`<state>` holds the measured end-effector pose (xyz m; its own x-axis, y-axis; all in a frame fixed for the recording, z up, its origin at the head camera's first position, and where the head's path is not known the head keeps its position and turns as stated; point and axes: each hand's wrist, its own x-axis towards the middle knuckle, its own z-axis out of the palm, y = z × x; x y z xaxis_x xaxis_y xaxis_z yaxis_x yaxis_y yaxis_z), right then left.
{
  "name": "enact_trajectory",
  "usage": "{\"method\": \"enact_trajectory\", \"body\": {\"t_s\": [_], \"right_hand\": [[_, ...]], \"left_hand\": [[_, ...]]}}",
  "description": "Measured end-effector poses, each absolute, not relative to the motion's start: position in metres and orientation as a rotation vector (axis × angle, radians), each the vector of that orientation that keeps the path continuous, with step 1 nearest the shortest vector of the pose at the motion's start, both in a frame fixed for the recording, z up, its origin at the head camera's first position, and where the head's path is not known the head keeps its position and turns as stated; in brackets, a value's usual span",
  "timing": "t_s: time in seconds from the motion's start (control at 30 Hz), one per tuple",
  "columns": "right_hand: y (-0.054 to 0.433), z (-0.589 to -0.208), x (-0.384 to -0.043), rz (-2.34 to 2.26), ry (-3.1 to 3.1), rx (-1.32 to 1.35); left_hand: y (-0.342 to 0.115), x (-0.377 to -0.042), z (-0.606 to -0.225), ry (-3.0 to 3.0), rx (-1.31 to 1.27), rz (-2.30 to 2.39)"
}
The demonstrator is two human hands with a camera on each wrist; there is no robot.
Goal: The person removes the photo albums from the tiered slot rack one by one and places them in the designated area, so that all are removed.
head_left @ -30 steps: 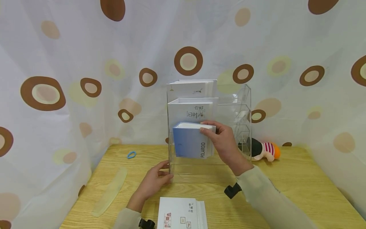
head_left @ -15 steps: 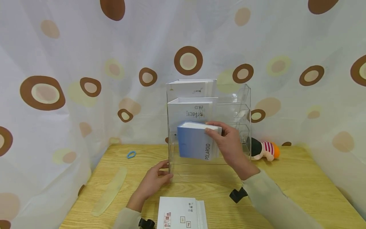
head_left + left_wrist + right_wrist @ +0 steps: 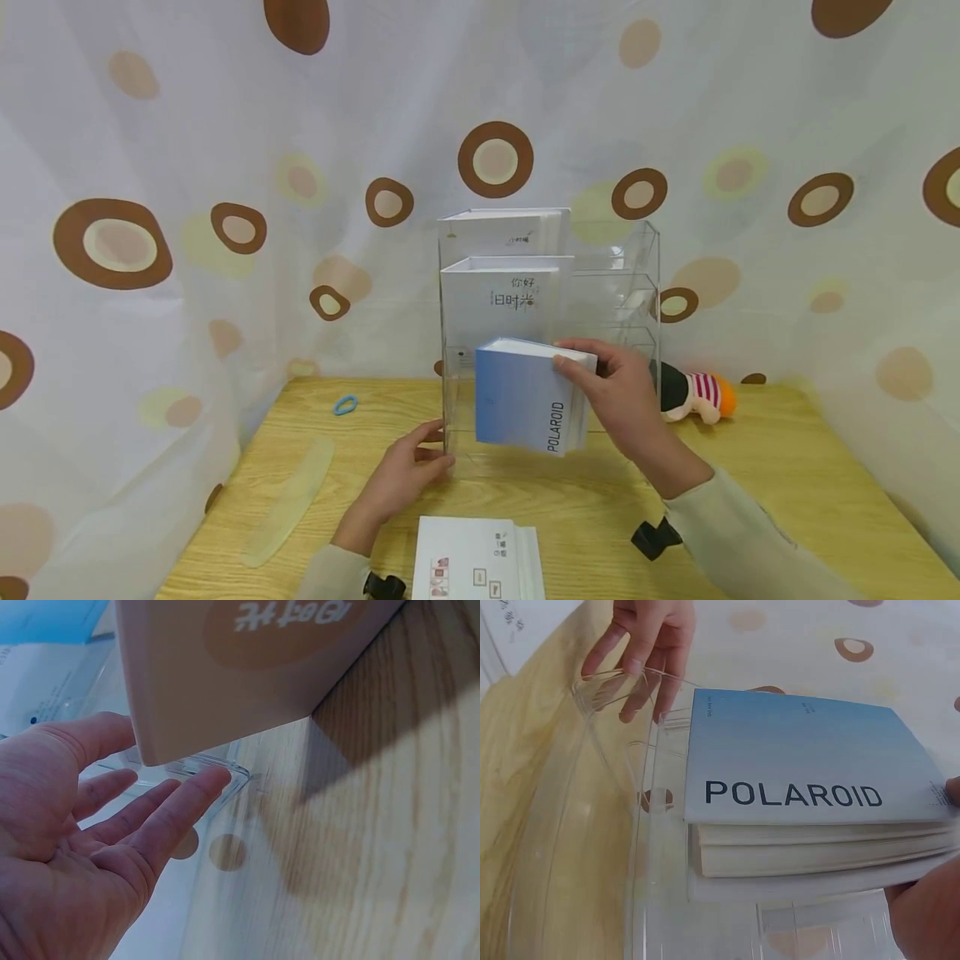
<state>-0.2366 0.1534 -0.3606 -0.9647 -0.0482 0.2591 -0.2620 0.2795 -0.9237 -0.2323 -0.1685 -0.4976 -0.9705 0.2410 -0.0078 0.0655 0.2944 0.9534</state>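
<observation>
In the head view my right hand pinches the upper right edge of a blue photo album marked POLAROID. The thumb is on the front cover and the fingers go behind. The album is upright, slightly tilted, in front of a clear tiered rack. From the right wrist, its cover and thick page edges face the camera. My left hand rests at the rack's lower left corner; its fingers look fairly straight in the left wrist view. Two white albums stand in the rack's tiers, the lower before the upper.
White albums lie at the table's front, close to my left wrist; a tan album side fills the left wrist view. A blue ring and a pale translucent strip lie left. A plush toy lies behind the rack's right side.
My right hand has moved the blue album rightward, then down and closer, away from the white album behind it. The left hand has stayed at the rack's corner.
</observation>
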Motion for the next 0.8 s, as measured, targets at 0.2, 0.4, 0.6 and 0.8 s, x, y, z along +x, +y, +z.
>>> {"method": "enact_trajectory", "body": {"t_s": [0.2, 0.4, 0.6, 0.8], "right_hand": [[0.158, -0.362, -0.222, 1.74, -2.378, 0.281], [0.165, -0.371, -0.204, 1.767, -2.373, 0.189], [0.171, -0.38, -0.192, 1.776, -2.361, 0.165], [0.179, -0.387, -0.18, 1.742, -2.42, 0.086]], "left_hand": [[-0.171, -0.232, -0.497, 2.406, 0.29, 1.768], [-0.17, -0.232, -0.497, 2.396, 0.31, 1.747], [-0.168, -0.232, -0.498, 2.397, 0.295, 1.756], [-0.169, -0.232, -0.498, 2.397, 0.29, 1.764]]}}
